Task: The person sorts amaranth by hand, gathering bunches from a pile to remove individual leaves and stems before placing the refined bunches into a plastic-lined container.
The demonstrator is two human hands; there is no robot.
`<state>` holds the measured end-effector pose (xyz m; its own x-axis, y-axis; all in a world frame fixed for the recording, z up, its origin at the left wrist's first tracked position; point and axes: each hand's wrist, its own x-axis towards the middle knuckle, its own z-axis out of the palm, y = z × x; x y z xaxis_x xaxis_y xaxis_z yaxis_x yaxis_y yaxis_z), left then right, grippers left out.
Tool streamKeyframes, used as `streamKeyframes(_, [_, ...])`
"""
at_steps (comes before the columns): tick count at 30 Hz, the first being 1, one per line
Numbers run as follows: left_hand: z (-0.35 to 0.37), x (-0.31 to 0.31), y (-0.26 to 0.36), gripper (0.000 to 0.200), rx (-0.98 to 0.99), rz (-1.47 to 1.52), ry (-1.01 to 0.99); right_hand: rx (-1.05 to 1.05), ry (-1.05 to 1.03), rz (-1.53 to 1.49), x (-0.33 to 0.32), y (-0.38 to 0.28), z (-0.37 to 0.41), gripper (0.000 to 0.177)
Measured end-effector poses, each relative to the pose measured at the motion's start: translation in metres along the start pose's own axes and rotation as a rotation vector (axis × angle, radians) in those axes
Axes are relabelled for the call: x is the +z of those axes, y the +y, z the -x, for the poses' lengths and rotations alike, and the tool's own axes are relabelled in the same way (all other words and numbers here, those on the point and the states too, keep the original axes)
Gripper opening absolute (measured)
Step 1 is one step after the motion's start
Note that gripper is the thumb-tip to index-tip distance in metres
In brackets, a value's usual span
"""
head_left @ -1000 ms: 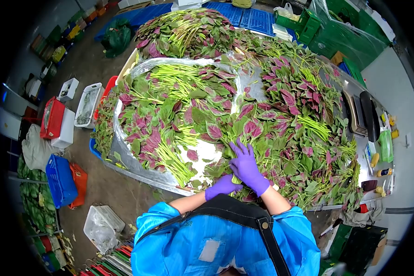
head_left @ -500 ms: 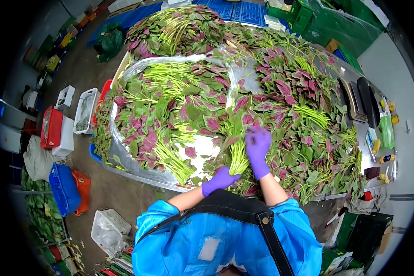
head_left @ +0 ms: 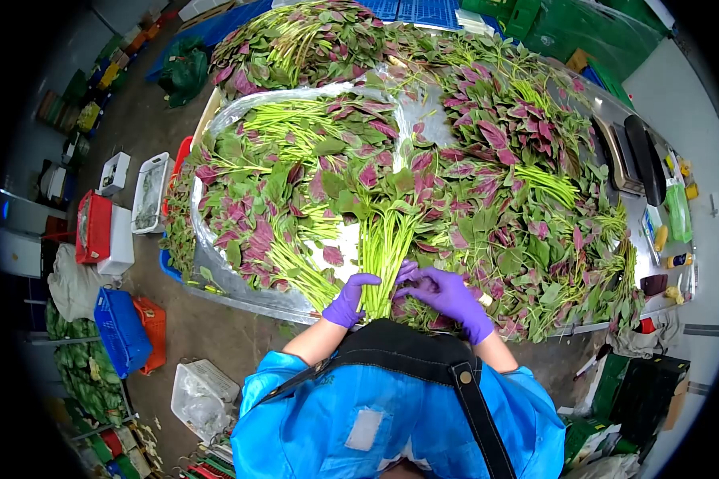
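Floor, left: blue crate (head_left: 120, 331), apart from the table (head_left: 240, 291). Left hand (head_left: 346, 299): fingers curled closed around the stem ends of the amaranth bundle (head_left: 382, 247). Bundle position: near edge of the table, centre, with stems toward the person and leaves pointing far. Right hand (head_left: 449, 294): partly open, fingertips touching the bundle's stems from the right. Loose amaranth pile (head_left: 535, 207): right.

We see bright, even overhead light, glare on the plastic sheet (head_left: 347, 243), strong fisheye bending, and black vignetted corners.
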<state>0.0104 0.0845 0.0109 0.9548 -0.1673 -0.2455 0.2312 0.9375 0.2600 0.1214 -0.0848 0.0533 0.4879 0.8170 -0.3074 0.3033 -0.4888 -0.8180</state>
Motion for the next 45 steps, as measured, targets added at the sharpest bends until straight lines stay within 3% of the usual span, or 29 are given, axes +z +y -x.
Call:
streamKeyframes(3, [-0.002,-0.003,-0.003,0.071,-0.020,-0.036,-0.036,-0.066,0.089,-0.224,0.019,-0.012,0.001,0.022])
streamKeyframes(5, [-0.005,-0.002,-0.006,0.065,0.068,-0.069,0.009,-0.124,-0.281,-0.352,0.022,-0.010,-0.001,0.018])
streamKeyframes(6, [-0.004,-0.002,-0.006,0.056,0.076,0.091,0.042,-0.187,-0.407,-0.127,0.011,-0.009,0.007,0.015])
streamKeyframes(10, [-0.004,0.002,0.007,0.046,0.080,0.189,0.099,-0.173,-0.451,0.227,-0.010,0.027,0.008,0.012])
streamKeyframes(12, [-0.004,0.029,0.013,0.045,0.117,0.012,0.259,0.087,-0.298,0.782,-0.018,0.034,0.008,0.012])
streamKeyframes(13, [-0.004,0.040,0.015,0.044,0.099,-0.078,0.260,0.110,-0.259,0.788,-0.025,0.029,0.010,0.012])
streamKeyframes(15, [-0.002,0.055,0.014,0.045,0.144,-0.236,0.266,-0.125,0.255,0.428,-0.033,0.012,0.015,0.015])
streamKeyframes(16, [-0.004,0.065,0.016,0.045,0.205,-0.323,0.157,-0.098,0.306,0.439,-0.040,0.012,0.011,0.015])
streamKeyframes(17, [-0.007,0.070,0.018,0.045,0.269,-0.402,0.051,-0.100,0.306,0.262,-0.046,0.016,0.002,0.024])
streamKeyframes(18, [-0.019,0.062,0.018,0.046,0.319,-0.557,0.113,-0.111,0.297,0.082,-0.049,0.019,-0.002,0.035])
streamKeyframes(19, [-0.028,0.071,0.016,0.048,0.295,-0.545,0.272,-0.101,0.326,0.083,-0.049,0.019,-0.003,0.035])
streamKeyframes(21, [-0.039,0.074,0.011,0.048,0.307,-0.553,0.308,-0.190,0.446,0.047,-0.051,0.017,-0.011,0.073])
streamKeyframes(22, [-0.043,0.072,0.005,0.047,0.374,-0.643,0.315,-0.192,0.468,0.051,-0.054,0.010,-0.014,0.073])
streamKeyframes(25, [-0.063,0.059,-0.026,0.041,0.403,-0.741,0.276,-0.026,0.353,-0.037,-0.054,-0.019,-0.018,0.113])
streamKeyframes(26, [-0.065,0.010,-0.036,0.039,0.189,-1.246,0.382,0.031,0.293,-0.036,-0.057,-0.028,-0.019,0.115])
streamKeyframes(28, [-0.088,0.031,-0.076,0.040,0.534,-1.290,0.408,0.180,0.201,0.065,-0.060,-0.039,-0.022,0.120])
streamKeyframes(29, [-0.100,0.034,-0.090,0.041,0.702,-1.235,0.459,0.175,0.206,0.070,-0.053,-0.027,-0.026,0.120])
streamKeyframes(31, [-0.109,0.039,-0.091,0.043,0.668,-1.166,0.428,-0.086,0.503,-0.046,-0.038,-0.003,-0.035,0.120])
streamKeyframes(32, [-0.110,0.044,-0.089,0.044,0.626,-1.133,0.399,-0.077,0.518,-0.038,-0.036,0.002,-0.038,0.115])
streamKeyframes(37, [-0.124,0.061,-0.070,0.050,0.455,-1.065,0.300,-0.087,0.436,-0.042,-0.068,0.008,-0.057,0.099])
streamKeyframes(39, [-0.129,0.065,-0.064,0.052,0.428,-1.065,0.298,0.005,0.221,0.071,-0.094,0.009,-0.069,0.094])
streamKeyframes(40, [-0.131,0.068,-0.059,0.058,0.376,-1.030,0.231,-0.002,0.218,-0.051,-0.111,0.000,-0.067,0.090])
streamKeyframes(41, [-0.134,0.075,-0.052,0.065,0.327,-0.996,0.161,-0.137,0.326,-0.096,-0.122,0.000,-0.069,0.088])
streamKeyframes(43, [-0.132,0.086,-0.046,0.070,0.371,-0.968,0.123,-0.274,0.381,-0.378,-0.150,-0.009,-0.069,0.084])
streamKeyframes(45, [-0.123,0.078,-0.039,0.064,0.159,-1.027,0.132,-0.259,0.304,-0.481,-0.172,-0.009,-0.077,0.081])
